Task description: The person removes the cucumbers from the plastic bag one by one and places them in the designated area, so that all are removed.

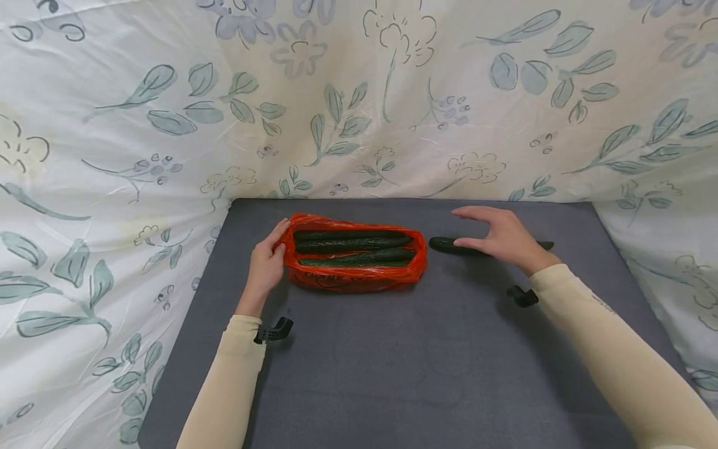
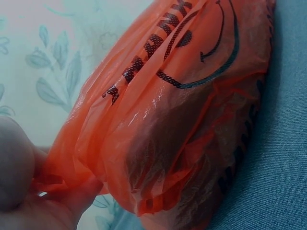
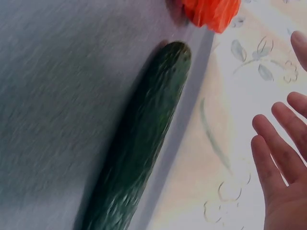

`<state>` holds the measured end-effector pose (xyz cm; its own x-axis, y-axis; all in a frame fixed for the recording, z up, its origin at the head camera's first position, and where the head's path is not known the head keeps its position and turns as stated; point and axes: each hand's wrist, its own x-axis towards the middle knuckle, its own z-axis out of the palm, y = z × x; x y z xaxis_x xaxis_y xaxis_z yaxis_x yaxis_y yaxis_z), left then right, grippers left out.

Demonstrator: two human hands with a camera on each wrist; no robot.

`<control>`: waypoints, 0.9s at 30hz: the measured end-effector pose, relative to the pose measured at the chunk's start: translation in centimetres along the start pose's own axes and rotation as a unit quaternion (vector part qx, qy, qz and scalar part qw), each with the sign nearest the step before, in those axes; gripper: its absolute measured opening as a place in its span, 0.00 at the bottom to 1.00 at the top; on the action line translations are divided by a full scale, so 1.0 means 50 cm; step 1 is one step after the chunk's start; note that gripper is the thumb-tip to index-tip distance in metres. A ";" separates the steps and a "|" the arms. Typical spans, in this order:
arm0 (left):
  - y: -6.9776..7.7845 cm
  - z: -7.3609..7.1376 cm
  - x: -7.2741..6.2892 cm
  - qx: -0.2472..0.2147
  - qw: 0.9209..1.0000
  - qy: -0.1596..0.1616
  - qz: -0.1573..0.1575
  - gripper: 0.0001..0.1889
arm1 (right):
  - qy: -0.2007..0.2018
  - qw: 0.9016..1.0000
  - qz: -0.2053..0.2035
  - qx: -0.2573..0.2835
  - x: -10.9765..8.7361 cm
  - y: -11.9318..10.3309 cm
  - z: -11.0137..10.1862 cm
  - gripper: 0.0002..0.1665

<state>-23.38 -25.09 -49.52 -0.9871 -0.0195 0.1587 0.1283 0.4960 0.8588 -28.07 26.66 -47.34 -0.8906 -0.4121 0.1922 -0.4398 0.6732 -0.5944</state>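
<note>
A red plastic bag lies on the table with its mouth spread wide, and three dark green cucumbers lie lengthwise inside. My left hand pinches the bag's left end between thumb and fingers. In the left wrist view the bag's side shows black lettering and a smiley print. To the right of the bag, one more cucumber lies on the table. Over that cucumber is my right hand, thumb and fingers spread apart, holding nothing; the right wrist view shows the cucumber apart from the fingers.
The dark grey table ends at the back against a hanging floral cloth, which also closes off the left and right sides. A black wrist strap mount sits on the left sleeve, another on the right.
</note>
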 end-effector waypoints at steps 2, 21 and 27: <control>0.000 0.001 0.000 -0.002 1.000 -0.001 0.002 0.29 | -0.002 1.000 -0.010 0.003 0.009 -0.008 0.005 0.39; 0.005 -0.002 0.001 0.005 1.000 -0.008 -0.002 0.29 | -0.046 0.996 -0.074 0.036 0.070 -0.084 0.066 0.35; 0.004 -0.003 0.002 0.008 1.000 -0.009 0.001 0.29 | -0.056 0.993 -0.090 0.058 0.089 -0.109 0.098 0.34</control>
<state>-23.45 -25.12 -49.26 -0.9883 -0.0034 0.1525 0.1294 0.5106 0.8500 -29.09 18.16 -47.06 -0.7774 -0.5898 0.2187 -0.5682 0.5094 -0.6463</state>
